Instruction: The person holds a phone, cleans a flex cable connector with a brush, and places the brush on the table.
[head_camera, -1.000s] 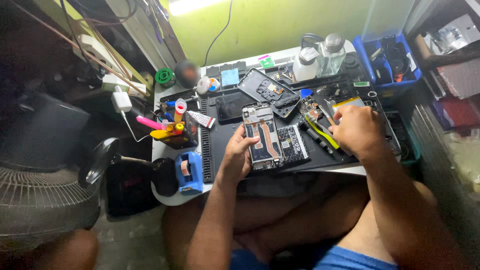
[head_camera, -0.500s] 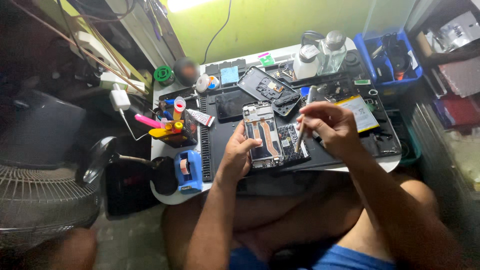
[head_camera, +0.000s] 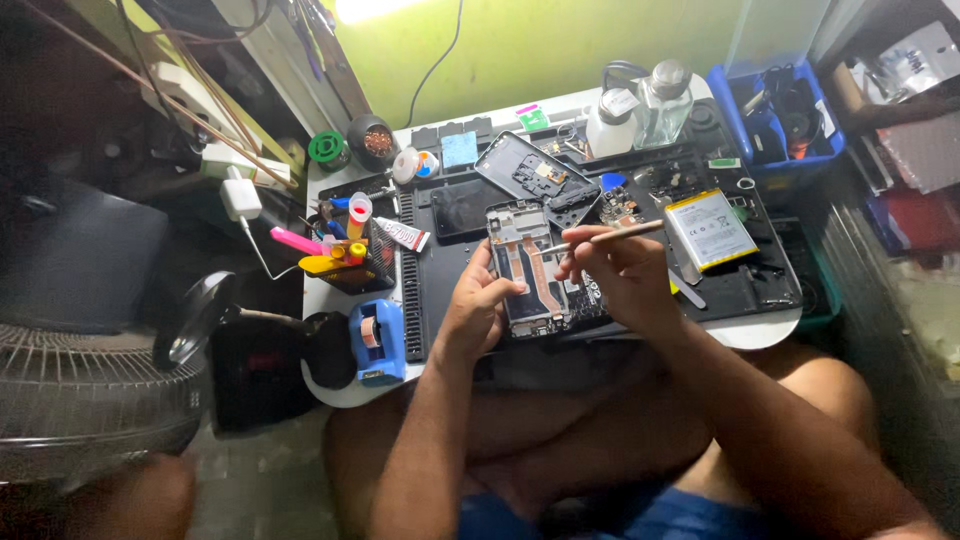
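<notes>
On the dark mat in the middle of the tabletop (head_camera: 760, 330) lies an opened phone (head_camera: 530, 268) with its back off, so its inner parts show. From the head camera, both forearms come up from the bottom and meet over it. The left hand (head_camera: 475, 305) rests on the phone's left edge with its fingers curled around the side, holding it. The right hand (head_camera: 620, 275) is bent at the wrist over the phone's right side, its fingers pinched shut on a thin stick tool (head_camera: 600, 238). That tool lies nearly flat, with its tip pointing left over the top part of the phone.

Just right of the right hand lies a flat phone battery (head_camera: 708, 228), white and yellow, shaped like a tilted rectangle. Above the phone sits a dark back cover (head_camera: 530, 172). Near the back edge stand a white bottle (head_camera: 612, 120) and a clear bottle (head_camera: 662, 100). At the left are a blue tape holder (head_camera: 376, 340) and a small white glue tube (head_camera: 402, 235).
</notes>
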